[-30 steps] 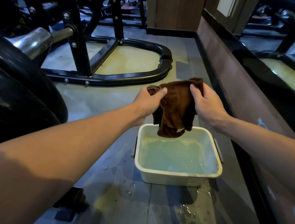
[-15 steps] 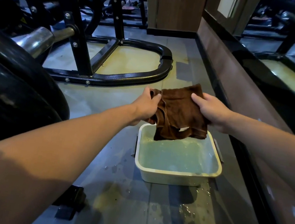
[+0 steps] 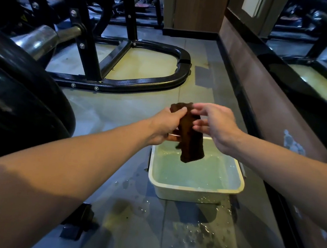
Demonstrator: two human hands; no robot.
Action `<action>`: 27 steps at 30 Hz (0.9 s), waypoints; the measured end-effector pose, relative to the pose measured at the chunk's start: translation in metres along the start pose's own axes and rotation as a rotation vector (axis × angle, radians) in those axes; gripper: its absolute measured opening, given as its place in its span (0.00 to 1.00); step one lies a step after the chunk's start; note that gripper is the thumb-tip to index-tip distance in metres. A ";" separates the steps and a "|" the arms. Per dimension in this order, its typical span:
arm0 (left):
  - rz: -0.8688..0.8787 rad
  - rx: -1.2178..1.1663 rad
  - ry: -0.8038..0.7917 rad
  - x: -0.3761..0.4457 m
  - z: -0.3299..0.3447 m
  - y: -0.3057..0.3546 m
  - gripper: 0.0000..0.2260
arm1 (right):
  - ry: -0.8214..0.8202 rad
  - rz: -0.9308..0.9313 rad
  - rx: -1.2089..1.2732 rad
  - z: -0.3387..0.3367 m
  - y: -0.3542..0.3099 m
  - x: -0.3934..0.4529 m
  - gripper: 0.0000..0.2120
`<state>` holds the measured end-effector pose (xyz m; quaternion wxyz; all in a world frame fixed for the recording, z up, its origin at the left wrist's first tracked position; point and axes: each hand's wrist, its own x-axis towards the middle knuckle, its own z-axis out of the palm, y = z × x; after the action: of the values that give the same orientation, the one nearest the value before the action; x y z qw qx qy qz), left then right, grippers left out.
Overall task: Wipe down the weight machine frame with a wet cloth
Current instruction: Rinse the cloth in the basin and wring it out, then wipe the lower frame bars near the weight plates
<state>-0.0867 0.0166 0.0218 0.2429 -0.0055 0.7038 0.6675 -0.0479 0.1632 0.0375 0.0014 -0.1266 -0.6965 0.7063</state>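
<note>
A dark brown cloth (image 3: 191,143) hangs in a narrow fold over a white basin (image 3: 195,194) of greenish water on the floor. My left hand (image 3: 164,126) grips the cloth's top edge. My right hand (image 3: 217,128) is beside it with its fingers spread, fingertips touching the cloth near the top but not closed on it. The cloth's lower end hangs just above the water. The black weight machine frame (image 3: 143,82), a curved floor tube with bolted uprights, lies on the floor beyond my hands.
Large black weight plates (image 3: 19,97) and a chrome bar sleeve (image 3: 39,40) fill the left side. A low ledge and mirror wall (image 3: 273,99) run along the right. Water is splashed on the floor (image 3: 202,238) in front of the basin. A small black foot (image 3: 77,224) sits lower left.
The cloth was held spread between both hands; now it hangs bunched and narrow from my left hand. My right hand has let go of its corner and opened its fingers.
</note>
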 end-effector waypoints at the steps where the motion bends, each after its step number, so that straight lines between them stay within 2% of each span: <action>1: 0.005 -0.016 0.018 0.001 0.000 -0.001 0.10 | 0.128 -0.039 -0.073 -0.005 0.003 0.005 0.10; 2: 0.005 -0.039 0.028 0.003 -0.001 -0.002 0.09 | 0.213 -0.076 -0.150 -0.011 0.006 0.011 0.09; 3: 0.001 -0.065 0.036 0.005 -0.001 -0.004 0.09 | 0.198 -0.073 -0.189 -0.017 0.010 0.016 0.08; 6: -0.011 -0.121 0.054 0.013 0.001 -0.008 0.11 | -0.210 0.110 -0.242 -0.031 0.018 0.025 0.15; 8: -0.015 -0.164 0.106 0.025 0.002 -0.012 0.15 | -0.355 0.164 -0.378 -0.035 0.021 0.030 0.18; 10: -0.002 -0.189 0.218 0.036 0.006 -0.019 0.17 | -0.347 0.145 -0.528 -0.033 0.023 0.034 0.18; 13: -0.056 -0.327 0.305 0.044 0.014 -0.032 0.10 | -0.325 0.182 -0.604 -0.029 0.019 0.038 0.19; 15: -0.134 -0.445 0.306 0.038 0.023 -0.038 0.08 | -0.368 0.289 -0.499 -0.029 0.013 0.028 0.20; 17: -0.186 -0.535 0.294 0.023 0.031 -0.037 0.10 | -0.380 0.475 -0.273 -0.033 0.004 0.012 0.24; 19: -0.229 -0.553 0.306 0.000 0.039 -0.036 0.09 | -0.406 0.639 -0.106 -0.036 -0.003 -0.011 0.21; 22: -0.327 -0.481 0.336 -0.047 0.049 -0.035 0.12 | -0.400 0.759 -0.001 -0.038 -0.011 -0.055 0.15; 24: -0.372 -0.349 0.305 -0.081 0.057 -0.038 0.13 | -0.269 0.680 -0.071 -0.033 -0.013 -0.082 0.11; 25: -0.389 -0.281 0.252 -0.104 0.062 -0.035 0.13 | -0.189 0.582 -0.186 -0.030 -0.012 -0.097 0.09; 27: -0.427 -0.283 0.104 -0.139 0.074 -0.026 0.19 | -0.153 0.268 -0.577 -0.030 -0.006 -0.120 0.14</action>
<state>0.0696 0.0396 0.0470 0.3387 -0.2221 0.5980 0.6916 0.0731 0.1717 0.0651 -0.1799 -0.1590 -0.8431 0.4811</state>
